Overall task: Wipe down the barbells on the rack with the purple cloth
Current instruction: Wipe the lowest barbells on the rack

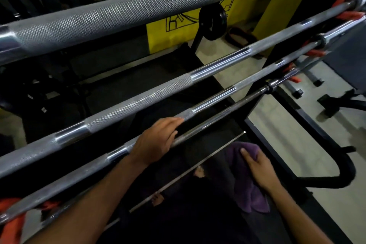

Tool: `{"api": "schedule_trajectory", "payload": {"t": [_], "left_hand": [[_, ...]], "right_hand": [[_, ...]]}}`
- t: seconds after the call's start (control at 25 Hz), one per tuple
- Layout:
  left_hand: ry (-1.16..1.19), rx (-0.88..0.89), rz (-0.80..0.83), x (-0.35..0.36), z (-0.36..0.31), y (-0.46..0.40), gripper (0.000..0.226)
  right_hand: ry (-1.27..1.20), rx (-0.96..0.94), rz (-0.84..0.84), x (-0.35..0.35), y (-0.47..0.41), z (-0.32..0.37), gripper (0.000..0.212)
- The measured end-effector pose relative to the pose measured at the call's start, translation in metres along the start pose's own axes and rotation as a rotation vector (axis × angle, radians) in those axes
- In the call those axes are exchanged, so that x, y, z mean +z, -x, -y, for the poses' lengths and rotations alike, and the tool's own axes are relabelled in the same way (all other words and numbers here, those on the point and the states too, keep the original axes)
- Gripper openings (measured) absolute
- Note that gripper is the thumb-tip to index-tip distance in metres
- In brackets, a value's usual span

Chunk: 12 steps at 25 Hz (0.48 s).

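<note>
The rack (316, 128) is carrying several barbells (138, 101), one lying above another on a slant. Its orange hooks (315, 52) are cradling their ends.

Yellow wall panel (170, 31) w/ black logo, black weight plate (213, 23) in front, grey floor (297, 125).

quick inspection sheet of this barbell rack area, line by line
surface: grey floor under a black rack frame.
job's things: several steel barbells lie across the rack; purple cloth sits at the lowest thin bar.
clutter: orange clips at bar ends; black weight plate behind.
hands: left hand grips the third barbell; right hand holds the cloth.
cables: nothing seen.
surroundings: yellow panel with a black drawing.
</note>
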<state>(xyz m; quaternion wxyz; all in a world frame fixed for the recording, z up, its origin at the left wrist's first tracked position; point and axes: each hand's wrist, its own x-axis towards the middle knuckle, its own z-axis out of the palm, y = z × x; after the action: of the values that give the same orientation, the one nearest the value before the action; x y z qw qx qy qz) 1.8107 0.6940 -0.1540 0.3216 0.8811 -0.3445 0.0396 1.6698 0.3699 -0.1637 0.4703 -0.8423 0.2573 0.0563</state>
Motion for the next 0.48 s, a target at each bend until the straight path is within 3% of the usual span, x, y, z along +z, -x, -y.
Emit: {"api": "schedule_trajectory", "payload": {"t": [0.12, 0.2, 0.28, 0.48], "left_hand": [[-0.047, 0.149, 0.113, 0.004, 0.002, -0.020, 0.051], [-0.082, 0.143, 0.174, 0.005, 0.008, -0.031, 0.062], [-0.122, 0.089, 0.245, 0.003, 0.013, -0.035, 0.071], [-0.078, 0.062, 0.284, -0.002, 0.013, -0.031, 0.064]], "right_hand": [[0.050, 0.011, -0.100, -0.016, -0.028, -0.003, 0.008], [0.065, -0.025, -0.173, -0.019, -0.057, -0.001, 0.009], [0.083, -0.082, -0.209, -0.018, -0.095, 0.002, 0.024], [0.186, -0.130, -0.040, 0.037, -0.178, 0.015, 0.055]]}}
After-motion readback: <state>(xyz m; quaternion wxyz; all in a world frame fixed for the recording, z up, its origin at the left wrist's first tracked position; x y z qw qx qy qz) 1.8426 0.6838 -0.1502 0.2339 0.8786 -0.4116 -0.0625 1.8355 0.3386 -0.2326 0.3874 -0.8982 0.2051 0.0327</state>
